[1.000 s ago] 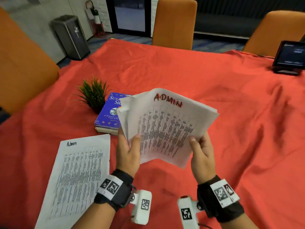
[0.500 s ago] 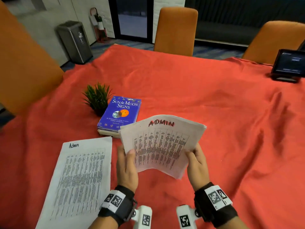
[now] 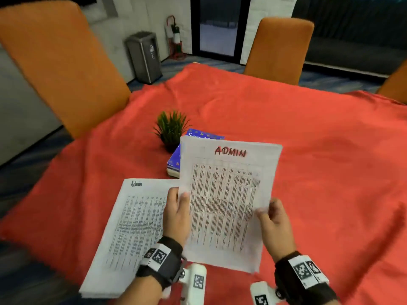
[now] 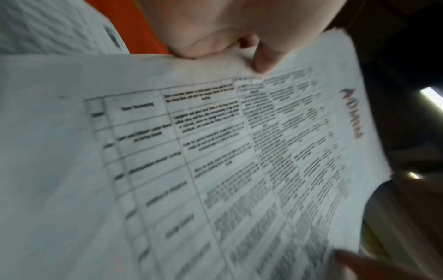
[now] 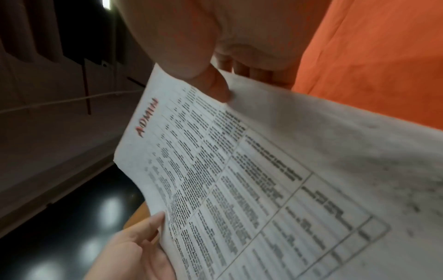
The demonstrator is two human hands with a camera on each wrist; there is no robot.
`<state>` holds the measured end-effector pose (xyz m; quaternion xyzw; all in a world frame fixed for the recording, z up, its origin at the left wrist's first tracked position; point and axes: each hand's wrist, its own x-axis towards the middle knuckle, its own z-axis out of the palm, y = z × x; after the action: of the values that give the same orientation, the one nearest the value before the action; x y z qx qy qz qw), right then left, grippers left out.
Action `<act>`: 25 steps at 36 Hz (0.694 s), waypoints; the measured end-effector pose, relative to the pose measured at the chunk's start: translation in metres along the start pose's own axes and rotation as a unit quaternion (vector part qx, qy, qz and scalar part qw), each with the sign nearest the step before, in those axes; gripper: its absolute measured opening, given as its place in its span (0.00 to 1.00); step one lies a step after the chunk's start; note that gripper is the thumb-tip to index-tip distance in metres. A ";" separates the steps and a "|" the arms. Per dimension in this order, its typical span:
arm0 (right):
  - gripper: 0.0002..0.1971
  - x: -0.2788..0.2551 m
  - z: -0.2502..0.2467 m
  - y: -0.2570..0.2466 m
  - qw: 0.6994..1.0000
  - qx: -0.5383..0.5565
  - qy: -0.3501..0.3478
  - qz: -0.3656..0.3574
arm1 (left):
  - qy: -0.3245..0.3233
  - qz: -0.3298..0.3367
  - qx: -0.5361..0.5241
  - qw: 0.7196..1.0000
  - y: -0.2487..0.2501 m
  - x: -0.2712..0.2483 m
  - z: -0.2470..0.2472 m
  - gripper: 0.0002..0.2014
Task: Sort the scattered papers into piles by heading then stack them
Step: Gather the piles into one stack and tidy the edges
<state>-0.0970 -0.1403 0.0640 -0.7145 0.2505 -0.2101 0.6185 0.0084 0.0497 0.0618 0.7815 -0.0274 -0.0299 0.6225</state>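
Observation:
I hold a white sheaf of papers [image 3: 226,201] headed ADMIN in red, raised above the red tablecloth. My left hand [image 3: 177,213] pinches its left edge, thumb on top. My right hand [image 3: 274,219] pinches its right edge. The left wrist view shows the printed table on the held papers [image 4: 215,161] under my left thumb [image 4: 263,58]. In the right wrist view, my right thumb [image 5: 213,85] presses on the same papers [image 5: 275,180]. A second pile of papers [image 3: 130,234] headed Admin in black lies flat on the cloth at the near left.
A small green potted plant [image 3: 170,128] and a blue book [image 3: 174,159] sit just beyond the papers. Red cloth covers the table [image 3: 319,150]. Orange chairs [image 3: 59,62] stand around it. A grey bin [image 3: 144,56] stands on the floor.
The held ADMIN papers have swung from a slanted, bowed hold to upright and flatter, and shifted left towards the pile on the cloth. Both hands keep their grip.

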 end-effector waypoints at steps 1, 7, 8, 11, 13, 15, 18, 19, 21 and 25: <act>0.12 0.002 0.010 0.001 0.999 -0.005 -0.027 0.020 | 0.001 -0.012 0.018 1.000 -0.002 0.006 -0.013 0.05; 0.14 -0.003 0.089 0.009 0.975 -0.068 -0.157 0.142 | 0.011 -0.097 0.168 0.981 -0.041 0.045 -0.092 0.06; 0.14 -0.003 0.105 0.012 0.970 -0.089 -0.170 0.152 | 0.020 -0.105 0.191 0.976 -0.048 0.051 -0.104 0.06; 0.18 -0.003 0.149 0.022 0.951 -0.144 -0.216 0.170 | 0.043 -0.130 0.245 0.960 -0.071 0.066 -0.135 0.09; 0.21 -0.002 0.176 0.029 0.939 -0.173 -0.231 0.189 | 0.055 -0.152 0.275 0.948 -0.085 0.071 -0.151 0.08; 0.20 -0.003 0.193 0.028 0.924 -0.209 -0.236 0.216 | 0.061 -0.176 0.297 0.937 -0.098 0.074 -0.162 0.07; 0.22 -0.004 0.208 0.029 0.900 -0.257 -0.241 0.255 | 0.054 -0.208 0.341 0.915 -0.123 0.077 -0.173 0.08; 0.22 -0.004 0.211 0.030 0.897 -0.269 -0.235 0.260 | 0.048 -0.219 0.360 0.906 -0.130 0.077 -0.175 0.08; 0.22 -0.004 0.215 0.029 0.892 -0.284 -0.219 0.274 | 0.038 -0.244 0.396 0.884 -0.139 0.075 -0.176 0.12; 0.29 -0.005 0.225 0.033 0.886 -0.270 -0.208 0.316 | 0.011 -0.266 0.383 0.885 -0.135 0.074 -0.171 0.20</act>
<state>0.0337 0.0343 -0.0012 -0.7639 0.3760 0.2253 0.4736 0.0963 0.2398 -0.0324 0.9374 0.1789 -0.1729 0.2438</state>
